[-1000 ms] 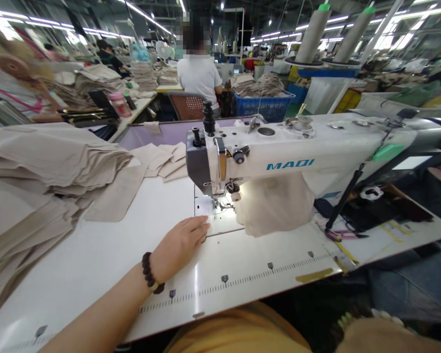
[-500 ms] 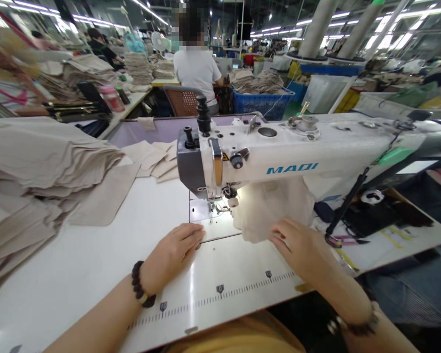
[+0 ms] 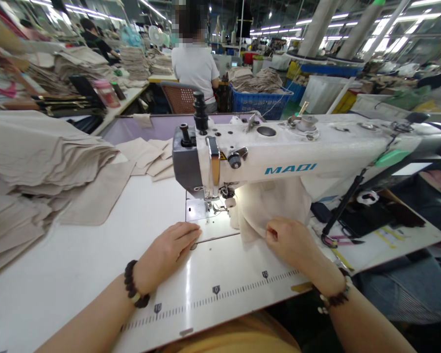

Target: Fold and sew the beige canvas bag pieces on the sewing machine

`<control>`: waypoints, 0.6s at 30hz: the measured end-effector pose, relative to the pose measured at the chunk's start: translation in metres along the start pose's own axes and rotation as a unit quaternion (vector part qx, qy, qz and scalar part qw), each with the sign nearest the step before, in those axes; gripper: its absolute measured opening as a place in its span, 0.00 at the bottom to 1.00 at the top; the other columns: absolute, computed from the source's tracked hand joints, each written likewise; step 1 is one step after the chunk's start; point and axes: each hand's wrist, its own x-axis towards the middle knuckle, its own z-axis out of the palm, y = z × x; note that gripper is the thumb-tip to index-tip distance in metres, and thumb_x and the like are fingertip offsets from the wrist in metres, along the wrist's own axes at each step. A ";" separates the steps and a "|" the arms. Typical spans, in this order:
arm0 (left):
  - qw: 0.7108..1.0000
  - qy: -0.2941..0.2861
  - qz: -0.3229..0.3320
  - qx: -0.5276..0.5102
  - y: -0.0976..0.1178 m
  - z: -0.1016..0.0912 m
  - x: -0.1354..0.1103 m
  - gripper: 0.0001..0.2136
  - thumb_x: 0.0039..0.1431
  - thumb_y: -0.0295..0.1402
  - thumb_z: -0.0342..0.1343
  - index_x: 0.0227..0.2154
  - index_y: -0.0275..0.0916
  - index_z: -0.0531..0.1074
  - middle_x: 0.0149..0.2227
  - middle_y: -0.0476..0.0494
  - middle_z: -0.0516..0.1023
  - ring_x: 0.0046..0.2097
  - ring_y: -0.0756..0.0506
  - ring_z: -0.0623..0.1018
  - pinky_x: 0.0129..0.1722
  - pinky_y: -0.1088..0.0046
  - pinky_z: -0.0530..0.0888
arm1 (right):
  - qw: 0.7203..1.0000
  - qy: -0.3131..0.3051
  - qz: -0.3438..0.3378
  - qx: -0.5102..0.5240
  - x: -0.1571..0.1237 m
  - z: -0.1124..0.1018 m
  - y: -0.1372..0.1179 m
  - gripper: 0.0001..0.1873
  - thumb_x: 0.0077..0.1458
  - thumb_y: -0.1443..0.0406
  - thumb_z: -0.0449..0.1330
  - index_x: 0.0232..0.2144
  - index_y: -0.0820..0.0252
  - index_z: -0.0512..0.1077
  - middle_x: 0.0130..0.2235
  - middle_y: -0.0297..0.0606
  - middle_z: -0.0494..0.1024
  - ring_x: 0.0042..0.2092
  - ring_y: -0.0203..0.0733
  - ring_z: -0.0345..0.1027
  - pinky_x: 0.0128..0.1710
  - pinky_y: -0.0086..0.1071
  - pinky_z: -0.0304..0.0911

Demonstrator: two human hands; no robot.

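My left hand (image 3: 171,247) lies flat on the white sewing table (image 3: 132,196), fingers stretched toward the metal needle plate (image 3: 196,210); nothing shows in it. At the right, my right hand (image 3: 290,242) has its fingers curled in a pinch on the near edge of a beige fabric piece (image 3: 275,206). That cloth lies bunched under the arm of the white sewing machine (image 3: 294,152), to the right of the presser foot (image 3: 218,207). No cloth lies under the lit needle area. Fingertips of the right hand are partly hidden.
Stacked beige fabric pieces (image 3: 40,162) cover the table's left side. Small scissors with pink handles (image 3: 340,241) and a black phone-like object (image 3: 371,218) lie to the right. A person in a white shirt (image 3: 194,68) sits ahead, near a blue crate of cloth (image 3: 259,103).
My right hand has closed its fingers on the cloth's edge, and the cloth has shifted slightly. The left hand stays flat on the table. The view has moved a little.
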 end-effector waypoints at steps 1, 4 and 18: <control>1.000 -0.002 0.000 0.001 0.000 0.000 0.000 0.12 0.62 0.26 0.43 0.42 0.35 0.70 0.42 0.39 0.74 0.42 0.46 0.73 0.42 0.67 0.75 | 1.000 0.001 0.004 0.017 0.001 -0.001 0.002 0.10 0.47 0.73 0.50 0.20 0.62 0.69 0.25 0.37 0.72 0.28 0.38 0.64 0.28 0.29 0.52; 1.000 0.000 -0.001 0.000 -0.001 0.001 0.001 0.12 0.62 0.26 0.43 0.42 0.35 0.70 0.42 0.39 0.74 0.42 0.46 0.73 0.42 0.67 0.75 | 0.997 -0.015 -0.001 0.079 0.005 -0.005 0.011 0.09 0.46 0.72 0.50 0.19 0.61 0.69 0.23 0.33 0.71 0.27 0.35 0.63 0.27 0.27 0.53; 0.993 -0.057 0.088 0.057 0.047 -0.016 0.024 0.20 0.60 0.26 0.46 0.55 0.37 0.56 0.53 0.36 0.67 0.53 0.42 0.69 0.50 0.61 0.70 | 0.986 -0.030 -0.038 0.157 -0.074 -0.040 -0.018 0.08 0.42 0.73 0.50 0.18 0.58 0.64 0.21 0.33 0.68 0.29 0.38 0.63 0.27 0.28 0.54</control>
